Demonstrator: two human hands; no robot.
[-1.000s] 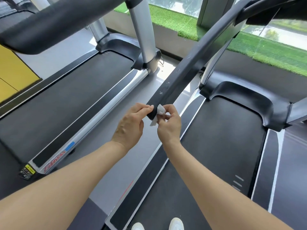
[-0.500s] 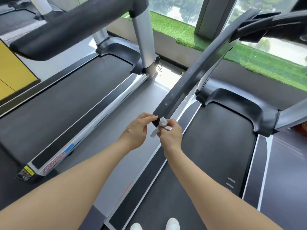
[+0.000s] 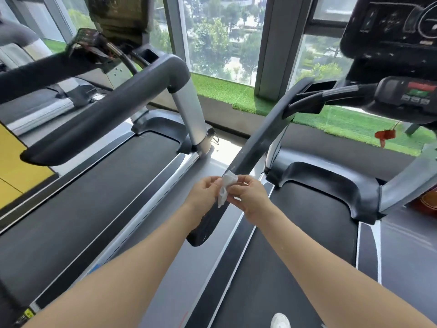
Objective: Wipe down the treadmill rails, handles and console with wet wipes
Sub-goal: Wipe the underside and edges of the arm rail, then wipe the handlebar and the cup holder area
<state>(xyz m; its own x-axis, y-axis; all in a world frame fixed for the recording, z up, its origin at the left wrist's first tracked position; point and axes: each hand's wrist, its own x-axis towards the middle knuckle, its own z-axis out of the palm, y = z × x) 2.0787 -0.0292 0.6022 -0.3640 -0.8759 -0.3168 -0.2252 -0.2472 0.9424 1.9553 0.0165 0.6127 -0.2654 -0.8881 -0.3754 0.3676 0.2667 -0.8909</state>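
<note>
A crumpled white wet wipe (image 3: 226, 187) is being held between two bare hands, directly over the black left handrail (image 3: 255, 147) of the treadmill the person is standing on. The left hand (image 3: 205, 194) is pinching the wipe's left edge with thumb and fingertips, its fingers curled. The right hand (image 3: 248, 194) is gripping the wipe from the right side, fingers curled around it, knuckles facing up. Both forearms are reaching forward from the bottom of the view and are converging at the rail, the hands almost touching each other across the wipe. The wipe is lying against the top of the rail, partway along its length, with the rail's rounded near end (image 3: 201, 235) sticking out below the hands, towards the person.

The handrail is sloping up and away to the console (image 3: 392, 50) at the upper right, where a panel with red and green buttons (image 3: 417, 91) is showing. A red safety clip (image 3: 385, 136) is hanging below it. The dark running belt (image 3: 305, 233) is lying under the right arm. To the left, a second treadmill (image 3: 94, 185) is standing alongside, with its own thick black handrail (image 3: 104, 114). Windows and a strip of green artificial turf (image 3: 220, 87) are lying ahead.
</note>
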